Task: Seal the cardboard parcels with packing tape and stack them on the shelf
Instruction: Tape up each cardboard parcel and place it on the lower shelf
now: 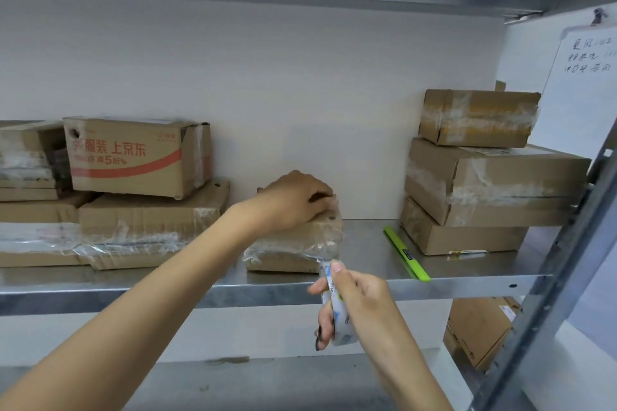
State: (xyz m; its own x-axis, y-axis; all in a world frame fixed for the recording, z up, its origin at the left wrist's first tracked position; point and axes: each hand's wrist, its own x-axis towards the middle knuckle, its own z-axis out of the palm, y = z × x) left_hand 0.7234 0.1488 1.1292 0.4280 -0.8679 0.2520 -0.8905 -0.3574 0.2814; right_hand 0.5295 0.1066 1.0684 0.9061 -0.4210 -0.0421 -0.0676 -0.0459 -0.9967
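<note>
One small box [290, 243] is sitting mid-frame on the shelf [133, 290]. Your left hand [293, 200] is gripping its top; your right hand [364, 300] is holding the tape roll [344, 337], taping the front. Next you are probably needing to tear the tape.

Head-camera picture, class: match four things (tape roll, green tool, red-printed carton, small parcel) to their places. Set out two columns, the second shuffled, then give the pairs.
Things:
1 tape roll
2 green tool
3 red-printed carton
4 small parcel

Places:
A on top of the left stack
B under the left hand
C gripped by the right hand
D lying on the shelf beside the right stack

Pairs: 1-C, 2-D, 3-A, 4-B.
</note>
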